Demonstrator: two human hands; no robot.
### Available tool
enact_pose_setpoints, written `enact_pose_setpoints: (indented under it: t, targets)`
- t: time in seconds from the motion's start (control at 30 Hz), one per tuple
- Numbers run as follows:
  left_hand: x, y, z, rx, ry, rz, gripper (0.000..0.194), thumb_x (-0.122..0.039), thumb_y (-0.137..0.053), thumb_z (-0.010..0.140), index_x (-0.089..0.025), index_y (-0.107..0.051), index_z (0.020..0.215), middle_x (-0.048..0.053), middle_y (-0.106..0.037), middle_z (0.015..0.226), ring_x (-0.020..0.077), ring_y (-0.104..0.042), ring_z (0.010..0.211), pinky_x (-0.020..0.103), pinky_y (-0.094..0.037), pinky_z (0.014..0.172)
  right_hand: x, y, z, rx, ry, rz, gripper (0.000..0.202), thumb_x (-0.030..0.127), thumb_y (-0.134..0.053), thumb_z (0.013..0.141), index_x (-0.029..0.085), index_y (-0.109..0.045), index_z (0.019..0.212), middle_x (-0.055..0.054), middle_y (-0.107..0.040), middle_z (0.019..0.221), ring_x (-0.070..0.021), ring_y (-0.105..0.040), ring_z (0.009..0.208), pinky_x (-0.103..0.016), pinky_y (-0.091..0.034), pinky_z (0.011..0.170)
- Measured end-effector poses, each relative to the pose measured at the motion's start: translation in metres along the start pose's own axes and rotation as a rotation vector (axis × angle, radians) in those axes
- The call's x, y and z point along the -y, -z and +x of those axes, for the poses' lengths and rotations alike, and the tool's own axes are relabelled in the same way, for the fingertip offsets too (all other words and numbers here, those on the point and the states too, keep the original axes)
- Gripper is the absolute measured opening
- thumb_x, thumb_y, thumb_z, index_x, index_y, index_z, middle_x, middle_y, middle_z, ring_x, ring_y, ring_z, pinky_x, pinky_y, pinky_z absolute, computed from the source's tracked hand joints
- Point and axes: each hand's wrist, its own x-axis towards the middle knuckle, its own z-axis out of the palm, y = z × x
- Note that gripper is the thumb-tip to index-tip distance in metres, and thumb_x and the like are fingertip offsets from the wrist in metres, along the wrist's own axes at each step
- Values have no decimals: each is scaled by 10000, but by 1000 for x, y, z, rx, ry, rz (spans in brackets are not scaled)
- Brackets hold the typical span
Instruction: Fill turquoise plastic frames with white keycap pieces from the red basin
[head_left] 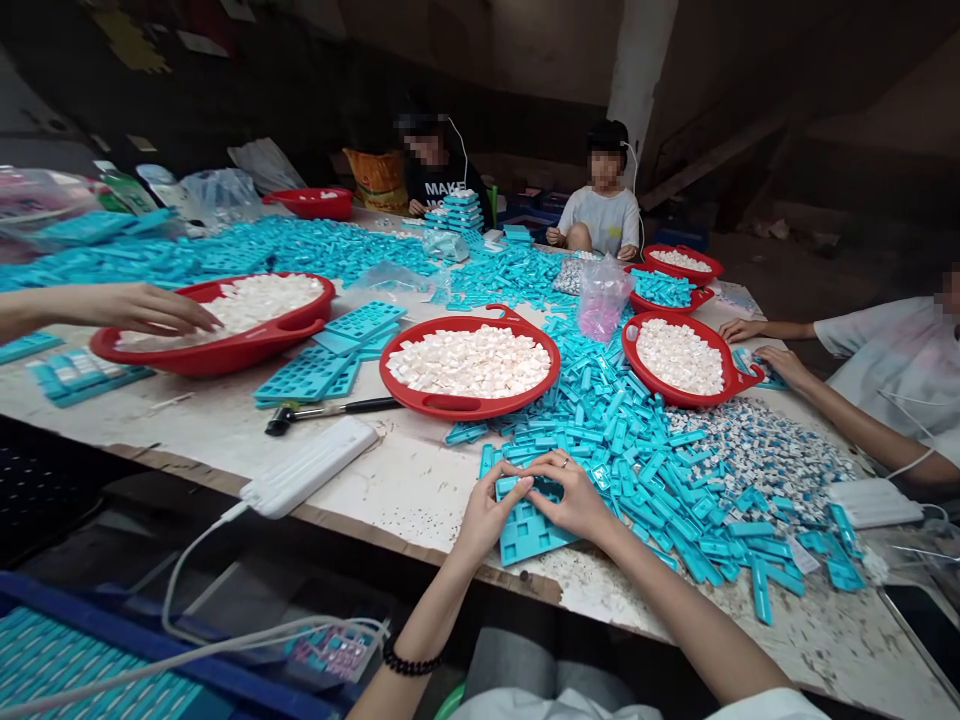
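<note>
Near the table's front edge lies a turquoise plastic tray [529,540] with rows of square recesses. My left hand [487,508] grips its far left part, thumb bent inward over the top. From the other side my right hand [576,497] closes on the same tray, with a ring on one finger. Both thumbs and fingertips meet over the far rows; whether a small part is between them is hidden. Just beyond my hands spreads a heap of loose turquoise plastic strips [622,430]. A red basin [469,405] full of small white pieces [469,358] stands past my left hand.
More red basins stand left [300,333] and right [637,385]. A black-handled hammer [330,408], stacked turquoise trays [300,375] and a white power bank [311,465] lie left. Small white-blue parts [772,450] spread right. Co-workers sit around; one person's hand [150,310] reaches into the left basin.
</note>
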Motion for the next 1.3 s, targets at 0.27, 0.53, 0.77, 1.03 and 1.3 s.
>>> enact_pose_setpoints:
  t: [0.27,0.53,0.77,1.03,1.3]
  targets:
    - [-2,0,0,32,4,-2,253,-453,-709,780,-218,-615,775,15,-622,805,245,-616,885,347,-463,865,-1,-1,-3,2,35,-28,186,165,-643,912,227,-694,1080,-62,-688,1011,-230,-617,982,-421,-484,941]
    - [0,0,1,6,13,-18,250,-439,-699,775,-219,-583,755,5,-611,789,232,-618,867,331,-483,840,5,1,-2,25,66,-95,386,73,-586,843,255,-669,1174,-67,-677,1083,-249,-599,1027,-441,-482,958]
    - [1,-2,1,-17,26,19,302,-509,-723,753,-228,-625,803,32,-670,843,274,-641,919,365,-482,877,10,5,-1,26,62,-97,470,104,-566,860,280,-600,1295,-52,-671,1167,-225,-609,1110,-418,-446,1037]
    - [6,-1,-1,-59,134,100,481,-663,-721,713,-231,-655,914,82,-702,1050,335,-627,1087,382,-486,890,-9,102,10,-216,-245,-409,205,198,-585,897,270,-730,1023,0,-724,983,-185,-667,927,-301,-504,893]
    - [7,-1,0,-38,162,118,506,-688,-713,693,-240,-656,921,101,-701,1084,363,-613,1123,406,-479,892,-74,186,-35,-599,-722,-823,257,309,-578,880,156,-710,1039,-151,-699,1069,-309,-591,1040,-390,-413,902]
